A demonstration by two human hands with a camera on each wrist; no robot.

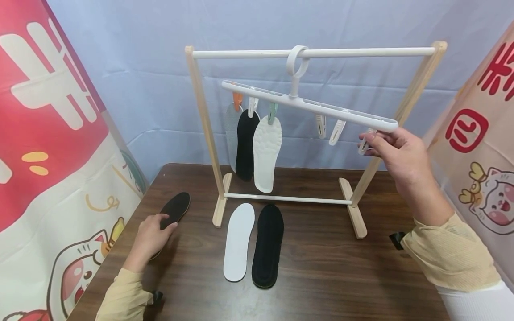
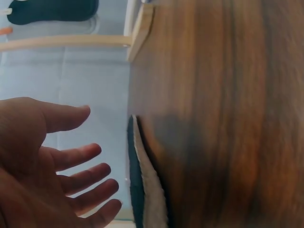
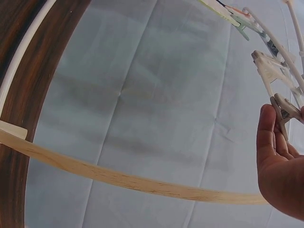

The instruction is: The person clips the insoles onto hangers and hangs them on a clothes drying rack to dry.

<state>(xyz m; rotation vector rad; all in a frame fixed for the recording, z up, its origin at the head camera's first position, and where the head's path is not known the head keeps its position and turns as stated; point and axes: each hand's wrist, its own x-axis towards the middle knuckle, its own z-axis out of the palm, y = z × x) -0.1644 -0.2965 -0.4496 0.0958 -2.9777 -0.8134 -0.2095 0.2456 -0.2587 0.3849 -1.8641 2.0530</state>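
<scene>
My left hand (image 1: pixel 150 236) hovers beside a dark insole (image 1: pixel 175 208) lying at the table's left side. In the left wrist view its fingers are spread and loosely bent, apart from that insole (image 2: pixel 137 175). Up at the low right end of a tilted white hanger (image 1: pixel 321 107), my right hand (image 1: pixel 407 162) pinches a white clip (image 1: pixel 366 141) between thumb and fingers. The right wrist view shows fingertips against this clip (image 3: pixel 285 111). From the hanger's higher left half hang a grey insole (image 1: pixel 231 133), a black insole (image 1: pixel 246 147) and a white textured insole (image 1: pixel 267 154).
A wooden rack (image 1: pixel 202 111) with a white top bar (image 1: pixel 369 52) carries the hanger by its ring (image 1: pixel 297 62). Two more white clips (image 1: pixel 337 132) hang right of centre. A white insole (image 1: pixel 238 243) and a black insole (image 1: pixel 268 245) lie in front on the table (image 1: pixel 329 267).
</scene>
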